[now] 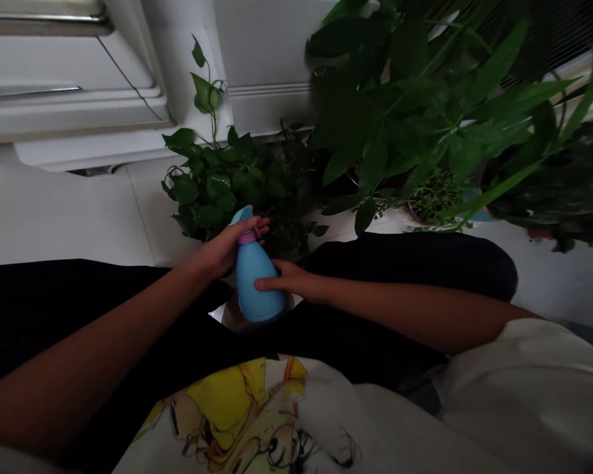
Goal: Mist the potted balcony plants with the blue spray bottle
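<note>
A light-blue plastic spray bottle [254, 273] with a pink collar stands upright over my lap, its nozzle top tipped toward the plants. My left hand [222, 251] wraps around its neck just below the collar. My right hand [286, 280] lies across the bottle's body, fingers pressed on the front. Directly behind the bottle is a leafy green pothos plant [212, 184], close to my left hand's fingertips but apart from them.
A taller broad-leaved plant [400, 112] and a small potted plant [435, 197] stand to the right on white floor tiles [64, 217]. A white window frame [69, 85] rises behind. My black-trousered knees [405, 263] and printed white shirt [237, 421] fill the foreground.
</note>
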Available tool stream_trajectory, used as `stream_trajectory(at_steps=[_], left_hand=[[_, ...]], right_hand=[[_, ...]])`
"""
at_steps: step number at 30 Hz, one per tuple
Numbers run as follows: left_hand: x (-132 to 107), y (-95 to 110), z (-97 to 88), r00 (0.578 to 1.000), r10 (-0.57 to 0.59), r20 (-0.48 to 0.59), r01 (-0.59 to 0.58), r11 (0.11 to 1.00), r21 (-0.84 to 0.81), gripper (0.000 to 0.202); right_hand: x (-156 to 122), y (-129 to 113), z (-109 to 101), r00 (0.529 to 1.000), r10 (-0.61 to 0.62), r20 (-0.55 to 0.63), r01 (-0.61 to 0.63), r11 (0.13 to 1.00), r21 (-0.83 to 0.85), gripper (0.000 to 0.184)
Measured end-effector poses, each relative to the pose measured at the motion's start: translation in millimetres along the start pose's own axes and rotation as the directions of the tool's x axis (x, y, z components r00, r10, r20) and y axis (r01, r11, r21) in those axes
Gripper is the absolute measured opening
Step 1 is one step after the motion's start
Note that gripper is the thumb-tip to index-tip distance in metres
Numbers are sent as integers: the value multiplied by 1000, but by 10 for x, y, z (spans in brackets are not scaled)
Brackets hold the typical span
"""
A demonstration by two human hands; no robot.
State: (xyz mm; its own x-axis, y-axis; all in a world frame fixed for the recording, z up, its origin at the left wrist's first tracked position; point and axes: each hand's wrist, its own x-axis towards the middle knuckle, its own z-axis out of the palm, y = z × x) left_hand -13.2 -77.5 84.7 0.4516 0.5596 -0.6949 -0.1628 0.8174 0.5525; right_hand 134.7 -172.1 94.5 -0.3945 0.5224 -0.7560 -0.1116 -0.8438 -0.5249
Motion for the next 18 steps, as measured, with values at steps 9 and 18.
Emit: stream_trajectory(at_steps=[9, 18], left_hand=[[49, -88, -251, 994, -93, 51, 84, 985, 150, 46], [-26, -6, -190, 992, -104, -78, 120, 960, 254, 55]], right_hand=[[-138, -48, -53, 999, 41, -36, -34, 984, 174, 50], [-116, 28, -30, 999, 49, -17, -45, 975, 218, 69]])
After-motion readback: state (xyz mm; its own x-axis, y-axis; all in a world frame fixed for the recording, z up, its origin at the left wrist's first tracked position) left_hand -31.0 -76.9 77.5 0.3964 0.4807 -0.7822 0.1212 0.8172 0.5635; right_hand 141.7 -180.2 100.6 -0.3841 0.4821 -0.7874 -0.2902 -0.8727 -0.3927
